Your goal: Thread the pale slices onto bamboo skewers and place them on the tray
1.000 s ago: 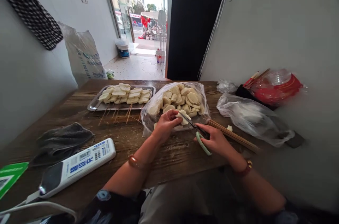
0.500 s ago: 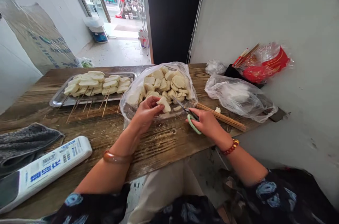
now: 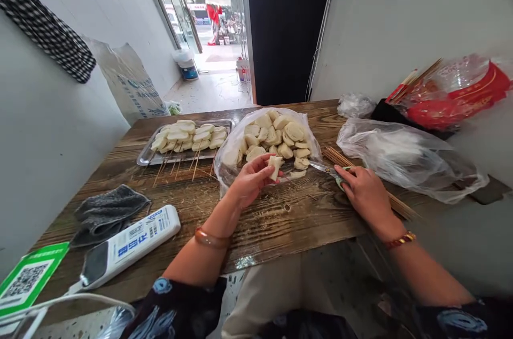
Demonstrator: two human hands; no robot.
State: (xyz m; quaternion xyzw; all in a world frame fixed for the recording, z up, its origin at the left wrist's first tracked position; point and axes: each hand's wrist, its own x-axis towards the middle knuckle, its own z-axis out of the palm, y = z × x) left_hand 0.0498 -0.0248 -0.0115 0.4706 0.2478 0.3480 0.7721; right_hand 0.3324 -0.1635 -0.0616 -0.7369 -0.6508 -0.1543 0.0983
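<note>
Metal tray (image 3: 144, 158), on the worktop (image 3: 248, 235) beyond and left of the left grip (image 3: 250, 184): holds stacked slices (image 3: 180, 135), their sticks (image 3: 196, 165) projecting over the near rim. This portion is judged done.

Left grip: closed, pinching one piece (image 3: 276, 163) between thumb and fingers; no stick visible in it.

Clear bag (image 3: 225, 162), directly beyond the left grip: mouth spread, filled with loose pieces (image 3: 294, 130). No sticks show in these; judged the larger portion, remaining.

Scissors (image 3: 321, 167): handles under the right grip (image 3: 366, 192), blades pointing left towards the bag. Closure of this grip cannot be told.

Bundle (image 3: 336, 156) of bare sticks: just beyond the right grip, partly hidden by it.

Second bag (image 3: 433, 173), beyond and right of the right grip: white contents, type unclear.
</note>
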